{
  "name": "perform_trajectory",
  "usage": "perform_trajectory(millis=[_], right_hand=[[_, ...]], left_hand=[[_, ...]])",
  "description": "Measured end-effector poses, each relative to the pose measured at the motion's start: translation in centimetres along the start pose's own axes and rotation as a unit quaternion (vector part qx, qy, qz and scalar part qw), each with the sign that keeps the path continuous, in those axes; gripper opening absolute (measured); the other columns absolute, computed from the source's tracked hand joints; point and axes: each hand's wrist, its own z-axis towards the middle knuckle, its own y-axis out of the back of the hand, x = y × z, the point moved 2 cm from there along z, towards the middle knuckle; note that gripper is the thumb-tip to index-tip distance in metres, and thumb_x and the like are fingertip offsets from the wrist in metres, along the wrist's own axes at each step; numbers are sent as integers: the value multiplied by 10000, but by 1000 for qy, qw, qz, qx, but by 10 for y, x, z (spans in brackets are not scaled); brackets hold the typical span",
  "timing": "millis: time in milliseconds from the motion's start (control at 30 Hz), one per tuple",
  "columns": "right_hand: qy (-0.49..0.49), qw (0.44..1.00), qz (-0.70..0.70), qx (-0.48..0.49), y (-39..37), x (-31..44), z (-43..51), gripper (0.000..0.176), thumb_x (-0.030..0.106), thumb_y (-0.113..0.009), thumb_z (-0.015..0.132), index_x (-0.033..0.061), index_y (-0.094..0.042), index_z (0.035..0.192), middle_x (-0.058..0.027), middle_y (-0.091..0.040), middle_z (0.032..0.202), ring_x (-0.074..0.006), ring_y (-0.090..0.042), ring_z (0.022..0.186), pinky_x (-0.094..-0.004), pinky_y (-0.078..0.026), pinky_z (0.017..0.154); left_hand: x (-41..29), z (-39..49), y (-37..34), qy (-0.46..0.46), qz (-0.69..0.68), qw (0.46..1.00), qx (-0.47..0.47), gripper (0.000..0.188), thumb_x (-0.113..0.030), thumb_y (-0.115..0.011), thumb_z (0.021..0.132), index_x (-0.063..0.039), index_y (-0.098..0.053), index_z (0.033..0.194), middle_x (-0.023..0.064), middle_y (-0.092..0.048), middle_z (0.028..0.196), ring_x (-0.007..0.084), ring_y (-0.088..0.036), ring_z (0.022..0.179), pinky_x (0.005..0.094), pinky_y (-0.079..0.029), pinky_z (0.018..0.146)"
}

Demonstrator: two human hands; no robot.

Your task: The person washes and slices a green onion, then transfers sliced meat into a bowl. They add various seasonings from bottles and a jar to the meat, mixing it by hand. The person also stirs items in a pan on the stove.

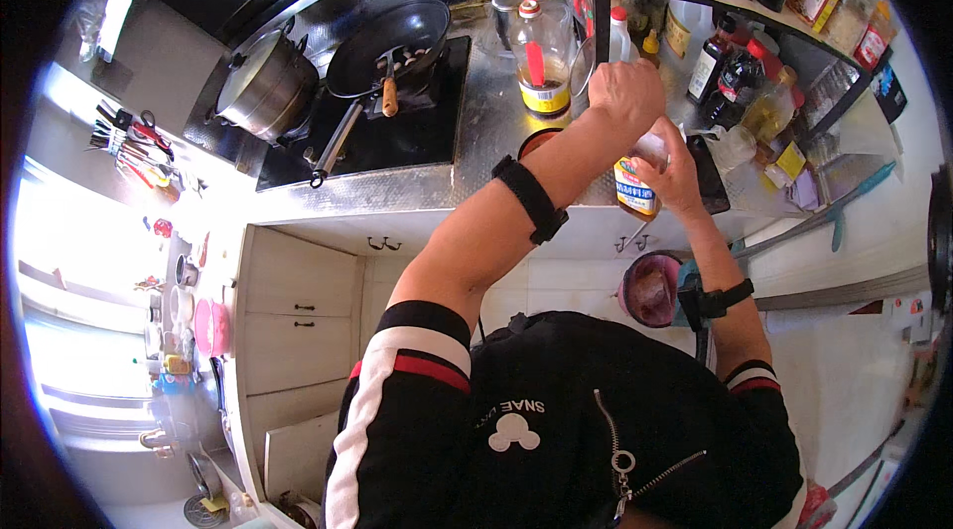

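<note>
My right hand (670,168) grips the body of a plastic bottle (636,190) with a white, blue and yellow label, held near the counter's front edge. Curled over the bottle's top end is my left hand (629,91); its fingers and the cap are hidden. Left of my hands, a large clear bottle (543,93) with a yellow label and a raised red cap stands on the metal-clad counter (488,112). My left forearm partly covers a reddish-rimmed bowl (537,138).
A black wok (357,56) with a wooden-handled spatula (389,93) and pale food rests on the black hob (439,134), beside a lidded steel pot (260,86). Sauce bottles (711,64) crowd the right side beneath a shelf (744,12). A pink bin (649,289) stands on the floor.
</note>
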Motion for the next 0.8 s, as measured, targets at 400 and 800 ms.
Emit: perform_trajectory(millis=[400,800], right_hand=[[-54,996,63,-31,-12,-19,-24,889,119,-801,639,10,-242,1322,-151,-541,1119,-233,-588,989,-336,-475,860],[-47,999,-15,-6,6,41,-41,822,187,-807,626,-9,-356,1284,-159,-550,1123,-233,-599,969,-336,-474,855]], left_hand=[[2,-37,14,-89,-62,994,12,384,-417,-490,875,-78,-585,1029,208,-648,811,397,-632,786,506,-490,697],[70,-44,26,20,-262,945,-193,230,-250,-487,882,-32,-541,930,147,-582,670,263,-601,559,364,-471,460]])
